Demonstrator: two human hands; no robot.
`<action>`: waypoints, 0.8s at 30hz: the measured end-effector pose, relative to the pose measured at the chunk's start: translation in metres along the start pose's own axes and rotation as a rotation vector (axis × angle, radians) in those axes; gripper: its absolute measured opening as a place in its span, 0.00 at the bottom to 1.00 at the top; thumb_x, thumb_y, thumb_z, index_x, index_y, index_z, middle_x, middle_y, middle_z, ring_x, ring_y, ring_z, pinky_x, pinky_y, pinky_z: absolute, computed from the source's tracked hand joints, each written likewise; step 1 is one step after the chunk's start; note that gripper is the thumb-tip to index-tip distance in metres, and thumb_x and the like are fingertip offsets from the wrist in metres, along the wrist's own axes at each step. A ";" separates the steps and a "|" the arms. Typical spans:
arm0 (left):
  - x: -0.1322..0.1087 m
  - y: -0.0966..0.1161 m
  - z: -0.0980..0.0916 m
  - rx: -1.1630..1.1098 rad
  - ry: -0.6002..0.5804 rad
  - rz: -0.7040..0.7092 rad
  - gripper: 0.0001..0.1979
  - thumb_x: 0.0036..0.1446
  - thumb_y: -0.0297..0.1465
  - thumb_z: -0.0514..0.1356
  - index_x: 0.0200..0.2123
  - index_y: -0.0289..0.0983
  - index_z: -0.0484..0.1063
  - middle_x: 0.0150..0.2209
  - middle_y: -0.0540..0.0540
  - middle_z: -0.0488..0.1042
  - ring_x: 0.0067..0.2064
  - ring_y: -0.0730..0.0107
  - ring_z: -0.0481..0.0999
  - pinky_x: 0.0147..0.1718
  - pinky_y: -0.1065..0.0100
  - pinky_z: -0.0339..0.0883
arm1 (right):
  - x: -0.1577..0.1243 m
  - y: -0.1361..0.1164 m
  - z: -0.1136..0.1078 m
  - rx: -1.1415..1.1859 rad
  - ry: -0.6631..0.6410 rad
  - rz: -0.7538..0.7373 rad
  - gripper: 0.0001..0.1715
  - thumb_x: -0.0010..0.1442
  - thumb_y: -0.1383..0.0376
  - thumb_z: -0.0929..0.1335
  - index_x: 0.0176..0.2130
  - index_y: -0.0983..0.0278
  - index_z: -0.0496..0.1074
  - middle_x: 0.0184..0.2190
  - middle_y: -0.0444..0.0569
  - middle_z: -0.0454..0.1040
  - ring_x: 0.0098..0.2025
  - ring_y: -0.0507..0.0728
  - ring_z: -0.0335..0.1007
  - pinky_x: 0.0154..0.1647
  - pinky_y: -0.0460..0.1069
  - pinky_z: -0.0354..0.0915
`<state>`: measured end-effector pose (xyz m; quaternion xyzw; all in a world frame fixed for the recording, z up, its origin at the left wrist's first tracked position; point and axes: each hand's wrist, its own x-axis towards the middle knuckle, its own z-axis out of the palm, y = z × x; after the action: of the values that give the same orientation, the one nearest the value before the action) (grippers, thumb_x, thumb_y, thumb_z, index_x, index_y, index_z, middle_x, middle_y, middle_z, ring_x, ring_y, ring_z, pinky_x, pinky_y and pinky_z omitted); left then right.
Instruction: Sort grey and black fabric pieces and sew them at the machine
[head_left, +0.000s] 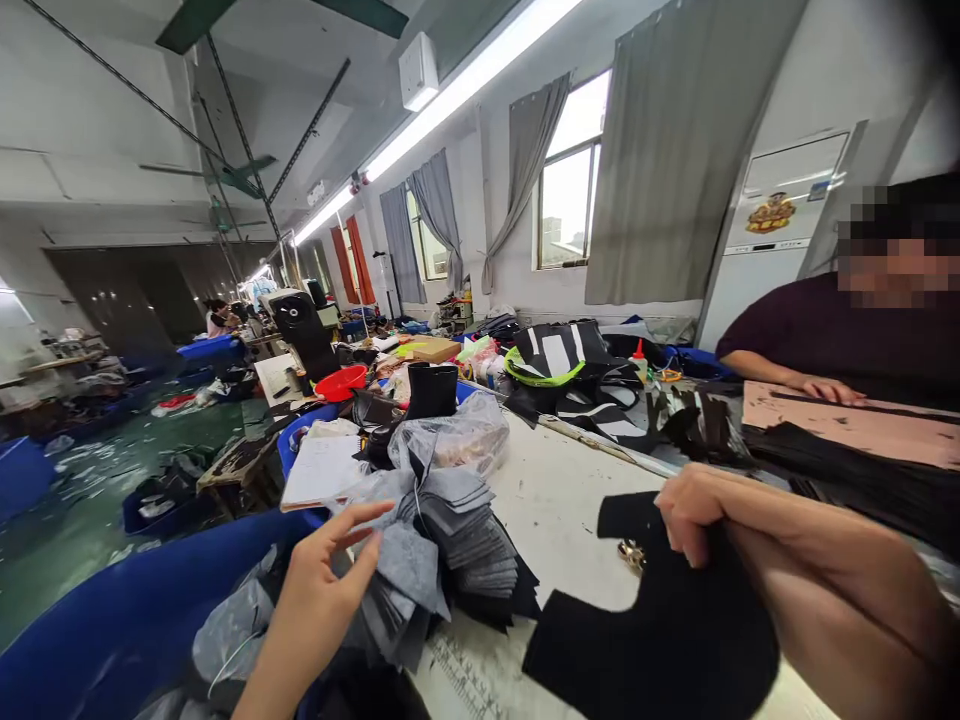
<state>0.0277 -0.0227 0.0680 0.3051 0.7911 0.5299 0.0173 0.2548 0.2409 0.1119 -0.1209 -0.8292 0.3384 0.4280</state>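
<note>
My right hand is closed on the upper edge of a black curved cut piece that looks like fabric or felt. The piece lies over the white table, and a small gold metal item shows in its notch. My left hand is raised with thumb and fingers apart, holding nothing visible. Just beyond it sits a tied bundle of grey and black cut pieces, fanned out at the table's left edge. Whether the left fingertips touch the bundle I cannot tell.
A blue tub stands at lower left. Behind the bundle are a clear plastic bag, a paper pad and a red bowl. A green basket holds cut pieces. Across the table sits a person beside a pink board.
</note>
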 end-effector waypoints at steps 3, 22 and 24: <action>0.010 0.002 0.027 0.149 -0.056 0.087 0.17 0.60 0.41 0.58 0.48 0.42 0.79 0.50 0.43 0.81 0.53 0.51 0.78 0.50 0.54 0.72 | 0.002 -0.007 0.001 -0.020 -0.106 0.006 0.15 0.60 0.68 0.58 0.24 0.59 0.64 0.21 0.41 0.65 0.22 0.54 0.61 0.22 0.49 0.56; 0.087 -0.031 0.075 -0.302 0.247 -0.160 0.09 0.60 0.35 0.63 0.40 0.38 0.79 0.43 0.37 0.83 0.50 0.47 0.80 0.49 0.51 0.72 | 0.005 -0.021 0.007 0.059 -0.067 -0.027 0.17 0.60 0.74 0.56 0.25 0.61 0.64 0.22 0.40 0.67 0.25 0.51 0.62 0.26 0.47 0.56; 0.085 -0.038 0.070 -0.436 0.301 -0.231 0.09 0.63 0.32 0.59 0.44 0.37 0.76 0.47 0.37 0.81 0.50 0.52 0.81 0.46 0.54 0.76 | 0.006 -0.020 0.006 0.032 -0.063 -0.051 0.17 0.59 0.73 0.56 0.24 0.61 0.63 0.21 0.40 0.66 0.23 0.50 0.61 0.24 0.46 0.56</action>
<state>-0.0344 0.0681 0.0305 0.1199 0.6819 0.7211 0.0252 0.2480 0.2260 0.1270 -0.0821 -0.8397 0.3441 0.4121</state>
